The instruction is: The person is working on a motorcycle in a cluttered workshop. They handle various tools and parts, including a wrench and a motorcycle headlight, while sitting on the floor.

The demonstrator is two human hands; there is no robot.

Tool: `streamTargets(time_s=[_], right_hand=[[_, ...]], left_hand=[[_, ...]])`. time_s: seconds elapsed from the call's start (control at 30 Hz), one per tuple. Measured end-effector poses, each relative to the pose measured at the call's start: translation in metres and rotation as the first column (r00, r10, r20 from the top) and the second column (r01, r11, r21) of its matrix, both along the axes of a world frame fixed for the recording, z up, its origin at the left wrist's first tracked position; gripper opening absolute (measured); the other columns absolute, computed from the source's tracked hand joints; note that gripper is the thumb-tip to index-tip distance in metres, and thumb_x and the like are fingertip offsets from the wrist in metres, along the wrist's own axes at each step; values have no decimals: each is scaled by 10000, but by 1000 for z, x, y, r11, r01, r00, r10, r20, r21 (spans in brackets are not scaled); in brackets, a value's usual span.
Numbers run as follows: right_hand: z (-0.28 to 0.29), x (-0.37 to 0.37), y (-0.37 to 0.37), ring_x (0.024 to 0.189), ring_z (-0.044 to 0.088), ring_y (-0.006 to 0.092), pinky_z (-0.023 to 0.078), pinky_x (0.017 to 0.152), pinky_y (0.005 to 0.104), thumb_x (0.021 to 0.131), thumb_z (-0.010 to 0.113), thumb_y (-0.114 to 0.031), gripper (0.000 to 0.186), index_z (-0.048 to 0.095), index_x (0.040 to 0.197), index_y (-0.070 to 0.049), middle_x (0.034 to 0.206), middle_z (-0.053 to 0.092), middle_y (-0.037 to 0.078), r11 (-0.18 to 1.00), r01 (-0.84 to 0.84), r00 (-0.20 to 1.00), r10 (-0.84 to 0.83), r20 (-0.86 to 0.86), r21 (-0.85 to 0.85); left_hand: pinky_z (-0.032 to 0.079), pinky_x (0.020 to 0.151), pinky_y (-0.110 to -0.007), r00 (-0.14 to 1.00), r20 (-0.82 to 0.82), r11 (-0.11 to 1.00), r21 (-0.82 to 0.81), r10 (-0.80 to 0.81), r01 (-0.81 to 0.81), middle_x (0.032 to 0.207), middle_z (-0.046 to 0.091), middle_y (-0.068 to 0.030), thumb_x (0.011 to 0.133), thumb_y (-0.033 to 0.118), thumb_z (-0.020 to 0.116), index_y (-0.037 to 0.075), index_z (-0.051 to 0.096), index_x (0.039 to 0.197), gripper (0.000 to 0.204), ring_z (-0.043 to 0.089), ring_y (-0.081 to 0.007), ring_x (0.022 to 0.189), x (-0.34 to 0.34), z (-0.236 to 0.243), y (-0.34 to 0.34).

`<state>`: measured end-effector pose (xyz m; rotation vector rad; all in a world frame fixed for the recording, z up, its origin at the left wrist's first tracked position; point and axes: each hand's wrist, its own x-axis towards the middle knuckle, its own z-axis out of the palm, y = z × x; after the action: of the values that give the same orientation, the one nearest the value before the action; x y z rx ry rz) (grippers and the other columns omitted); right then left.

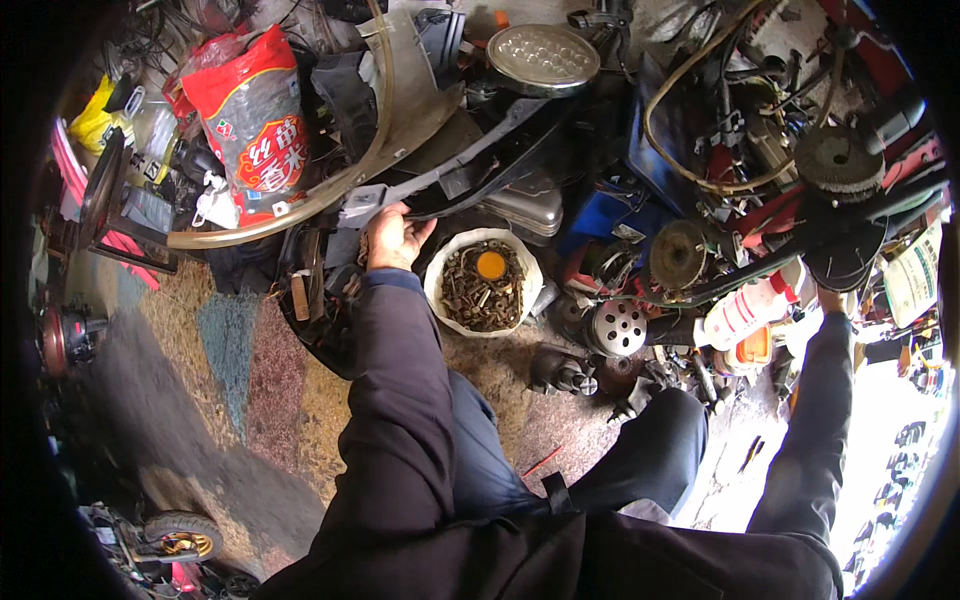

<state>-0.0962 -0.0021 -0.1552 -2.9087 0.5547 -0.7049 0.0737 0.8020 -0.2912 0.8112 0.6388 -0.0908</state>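
Note:
My left hand [396, 241] is at the near end of a long, curved black plastic panel [490, 170]. Its fingers curl at the panel's edge, with the thumb on the other side. Just right of that hand stands a round white-rimmed bowl [433, 284] full of small metal bolts and screws [482, 302]. An orange round cap [491, 265] lies on top of them. Far to the right, my right hand [835, 301] reaches under a dark round part [845, 262], which hides its fingers. Close to it lies a white and red bottle [745, 312].
A red and grey printed sack [255, 130] stands at the far left. A round silver lamp [543, 58] tops the heap of parts at the back. A beige hose [300, 215] curves across the left. A perforated metal disc [618, 329] sits before my knees; a wheel [183, 537] shows lower left.

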Motion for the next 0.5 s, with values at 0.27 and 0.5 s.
streamTargets(time_s=[0.27, 0.5], right_hand=[[1, -121, 103, 940, 618, 224, 486, 808, 348, 961, 529, -174, 256, 617, 1091, 28, 1042, 652, 134, 955, -191, 980, 172, -99, -229], [29, -115, 452, 805, 609, 128, 505, 664, 296, 794, 652, -16, 195, 625, 986, 11, 923, 645, 55, 462, 141, 838, 416, -354, 876]], left_hand=[[566, 818, -603, 972, -130, 936, -272, 193, -223, 1048, 602, -122, 1018, 171, 429, 80, 545, 1132, 186, 612, -291, 994, -19, -25, -5], [552, 890, -415, 912, -301, 646, -643, 279, -410, 1048, 612, -84, 928, 110, 576, 57, 589, 1165, 243, 584, -228, 1006, -47, -51, 0]])
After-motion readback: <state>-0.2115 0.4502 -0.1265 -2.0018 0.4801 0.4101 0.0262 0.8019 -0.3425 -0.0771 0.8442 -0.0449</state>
